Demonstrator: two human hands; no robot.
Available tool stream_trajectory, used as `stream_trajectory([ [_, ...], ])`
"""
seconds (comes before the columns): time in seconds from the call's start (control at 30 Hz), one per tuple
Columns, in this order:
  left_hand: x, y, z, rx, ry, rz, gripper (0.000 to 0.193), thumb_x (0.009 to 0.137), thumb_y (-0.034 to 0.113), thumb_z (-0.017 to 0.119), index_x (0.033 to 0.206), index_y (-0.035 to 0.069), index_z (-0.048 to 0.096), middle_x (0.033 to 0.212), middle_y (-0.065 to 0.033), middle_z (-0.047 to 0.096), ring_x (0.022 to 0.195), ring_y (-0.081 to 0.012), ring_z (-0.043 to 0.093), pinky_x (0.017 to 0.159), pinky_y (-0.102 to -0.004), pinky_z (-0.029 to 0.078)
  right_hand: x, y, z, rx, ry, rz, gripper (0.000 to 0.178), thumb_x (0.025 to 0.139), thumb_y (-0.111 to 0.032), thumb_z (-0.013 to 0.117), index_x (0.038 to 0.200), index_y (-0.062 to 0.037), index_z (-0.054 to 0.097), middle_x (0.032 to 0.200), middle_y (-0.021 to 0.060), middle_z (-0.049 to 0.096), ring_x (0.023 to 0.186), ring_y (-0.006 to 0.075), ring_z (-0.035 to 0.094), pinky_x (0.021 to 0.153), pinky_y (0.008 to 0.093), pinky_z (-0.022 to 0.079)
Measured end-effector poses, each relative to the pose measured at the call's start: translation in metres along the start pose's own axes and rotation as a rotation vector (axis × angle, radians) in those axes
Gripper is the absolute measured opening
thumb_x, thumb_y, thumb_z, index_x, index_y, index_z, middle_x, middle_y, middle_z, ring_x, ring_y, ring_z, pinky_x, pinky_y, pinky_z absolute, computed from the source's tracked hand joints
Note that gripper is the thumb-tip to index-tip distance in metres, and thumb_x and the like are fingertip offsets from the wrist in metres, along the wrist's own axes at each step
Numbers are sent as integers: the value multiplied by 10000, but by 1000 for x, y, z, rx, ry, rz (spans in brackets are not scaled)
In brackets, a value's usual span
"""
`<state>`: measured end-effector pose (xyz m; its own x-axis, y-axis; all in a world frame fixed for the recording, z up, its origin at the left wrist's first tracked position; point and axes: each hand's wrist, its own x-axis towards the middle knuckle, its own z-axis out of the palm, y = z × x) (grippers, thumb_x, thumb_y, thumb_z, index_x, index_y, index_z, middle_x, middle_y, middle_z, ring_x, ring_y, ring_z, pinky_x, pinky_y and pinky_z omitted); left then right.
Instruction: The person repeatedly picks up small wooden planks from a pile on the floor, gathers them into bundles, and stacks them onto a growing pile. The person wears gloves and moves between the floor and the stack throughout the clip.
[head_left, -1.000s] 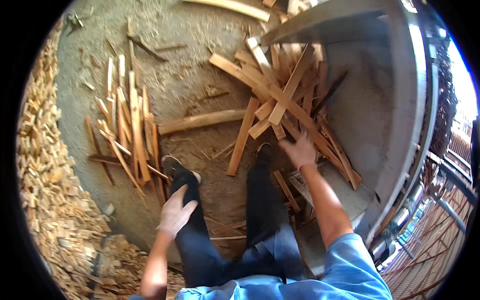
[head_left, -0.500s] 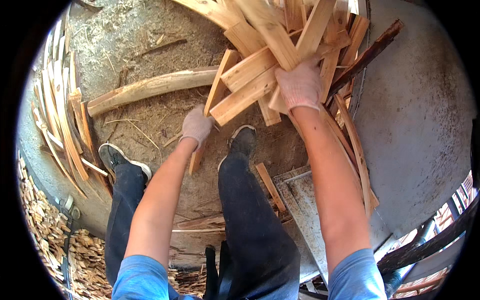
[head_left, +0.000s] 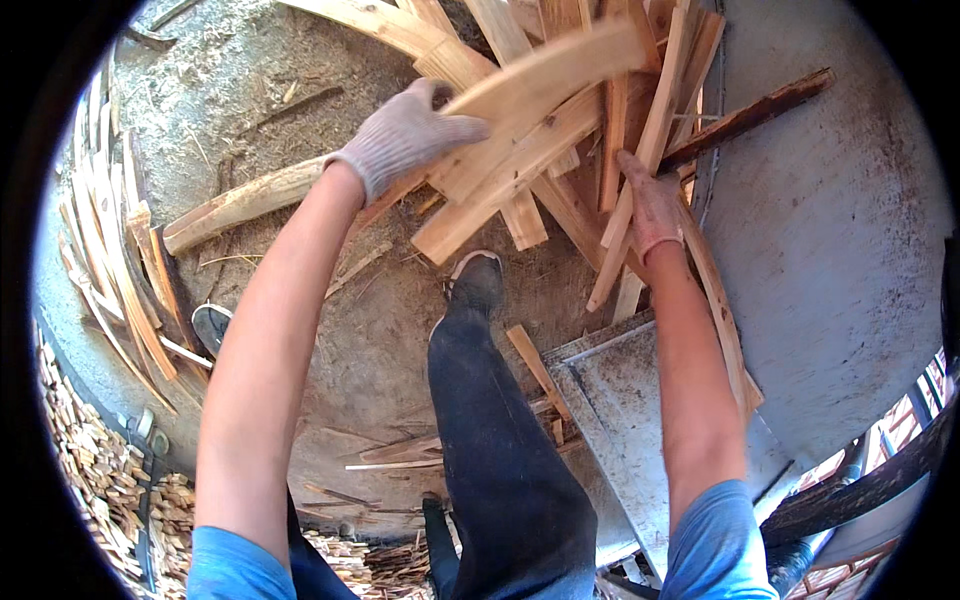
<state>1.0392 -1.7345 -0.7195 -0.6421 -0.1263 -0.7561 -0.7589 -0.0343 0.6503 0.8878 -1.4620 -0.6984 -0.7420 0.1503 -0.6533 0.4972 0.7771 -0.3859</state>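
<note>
My left hand (head_left: 410, 135), in a pale knit glove, is closed on the near end of a wooden plank (head_left: 550, 75). That plank slants up to the right and is blurred by motion. Below it, more light boards (head_left: 470, 220) lie crosswise on a loose heap. On the heap's right side my right hand (head_left: 655, 205), also gloved, is closed round a narrow wooden slat (head_left: 668, 95) that stands at a steep slant. Its fingertips are partly hidden by the wood. A dark, rough-edged strip of wood (head_left: 750, 115) sticks out just beyond this hand.
A long pale log (head_left: 245, 205) lies left of the heap. Thin bent strips (head_left: 125, 240) are piled at the far left, with many short wood pieces (head_left: 85, 440) below. A metal plate (head_left: 625, 400) sits by my right forearm; a grey metal surface (head_left: 830, 220) curves along the right.
My left hand has risen from a lower upright board to the plank on top. My right hand has moved right and down, off the top boards to a slat at the heap's side.
</note>
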Motion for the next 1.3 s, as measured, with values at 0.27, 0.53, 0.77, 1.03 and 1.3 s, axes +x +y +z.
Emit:
stream_trajectory([
  [0.27,11,-17,89,108,-5,80,822,737,378,824,1370,-41,511,1201,-302,686,1123,-396,688,992,-426,528,-12,12,26,36,-25,-74,757,757,-411,849,1254,107,608,1190,225,700,1086,295,683,988,368,506],
  [0.53,-75,-3,52,-79,13,-73,693,777,409,795,1290,-21,614,1137,-259,718,1094,-359,700,963,-425,521,-151,-4,88,154,40,75,666,794,-319,792,1269,82,552,1132,270,710,1072,374,703,964,403,530],
  [0.77,-171,-104,7,-346,130,-149,618,808,246,796,1324,-23,590,1129,-132,716,1009,-202,688,914,-344,541,-243,27,154,-49,-200,-43,690,810,-405,795,1316,-32,513,1031,259,726,988,439,711,878,470,567],
  [1.03,-105,-200,-31,-579,224,-254,549,920,197,711,1399,-10,541,1176,-90,691,1022,-152,653,906,-320,539,-205,14,218,-135,-338,-231,509,770,-321,818,1123,-26,600,946,208,743,903,375,736,818,449,577],
  [1.3,-97,-246,-38,-849,580,-153,712,1002,309,657,1554,-34,365,1464,-150,537,1308,-211,530,1115,-323,409,-229,-23,222,-490,-372,-407,718,745,-430,847,1253,-10,563,1109,228,700,971,389,718,844,452,586],
])
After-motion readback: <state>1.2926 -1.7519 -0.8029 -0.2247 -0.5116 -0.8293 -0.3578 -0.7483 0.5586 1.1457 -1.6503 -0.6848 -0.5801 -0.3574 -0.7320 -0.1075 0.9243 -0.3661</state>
